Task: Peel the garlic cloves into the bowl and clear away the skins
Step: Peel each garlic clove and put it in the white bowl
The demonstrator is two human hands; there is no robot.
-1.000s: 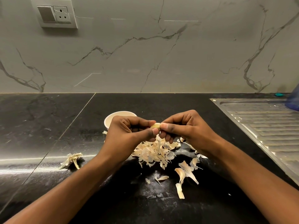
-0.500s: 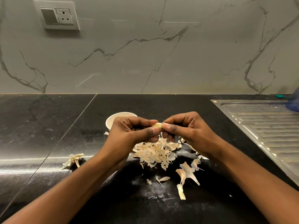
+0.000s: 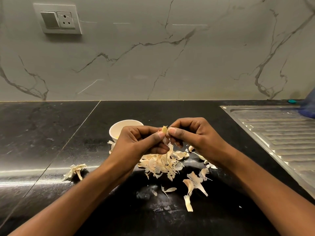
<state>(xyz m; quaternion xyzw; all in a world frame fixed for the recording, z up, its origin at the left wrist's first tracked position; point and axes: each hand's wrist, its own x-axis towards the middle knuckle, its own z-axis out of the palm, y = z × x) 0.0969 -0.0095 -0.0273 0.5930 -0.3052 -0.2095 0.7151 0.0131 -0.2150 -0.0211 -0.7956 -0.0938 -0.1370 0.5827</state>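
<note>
A: Since half a second back, the garlic clove (image 3: pixel 164 129) has tipped up so its point is upward, and a strip of skin (image 3: pixel 169 149) now trails off it toward the pile. The hands have barely shifted.
B: Grip?
A: Left hand (image 3: pixel 136 143) pinches the clove with thumb and forefinger, other fingers curled. Right hand (image 3: pixel 196 138) pinches it from the other side. Both grips are clamped on it, above the bench (image 3: pixel 51 133), just over the skin pile (image 3: pixel 160 164).
B: Around it?
A: White bowl (image 3: pixel 119 128) sits behind the left hand, whose knuckles hide its near rim. There's something yellowish inside, can't tell what. Loose skins (image 3: pixel 192 186) lie nearer the camera. A stem remnant (image 3: pixel 75 171) lies alone at left. Steel drainboard (image 3: pixel 281 133) at right, with a blurred blue object (image 3: pixel 308 108) at its far corner. Socket plate (image 3: pixel 58 19) on the marble wall.
B: Clove?
A: Pale yellow, mostly hidden by the thumbs. Only the upper end shows, with a papery edge on it.
</note>
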